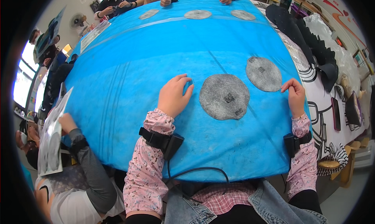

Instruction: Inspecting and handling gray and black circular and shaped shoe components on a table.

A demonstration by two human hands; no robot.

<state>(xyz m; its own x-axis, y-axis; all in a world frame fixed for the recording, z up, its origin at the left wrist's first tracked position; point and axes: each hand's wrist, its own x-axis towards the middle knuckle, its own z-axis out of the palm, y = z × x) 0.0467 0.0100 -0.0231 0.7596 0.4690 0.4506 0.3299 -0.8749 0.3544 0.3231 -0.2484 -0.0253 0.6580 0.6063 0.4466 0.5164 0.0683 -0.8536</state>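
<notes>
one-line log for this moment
left hand: empty, beside nearest grey disc | right hand: at second grey disc, contact unclear | surface: blue cover

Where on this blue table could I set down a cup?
The widest bare patch of blue cover lies between the left hand and the neighbour's raised sheet. Another stretches from the two near grey discs to the three far discs. It's crowded right of centre, where the near discs lie between left and right hand.

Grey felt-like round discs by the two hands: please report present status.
Left hand appears empty, left of nearer disc. Right hand at right edge of farther disc, contact unclear. Both discs flat on blue table cover; no obstruction seen.
</notes>
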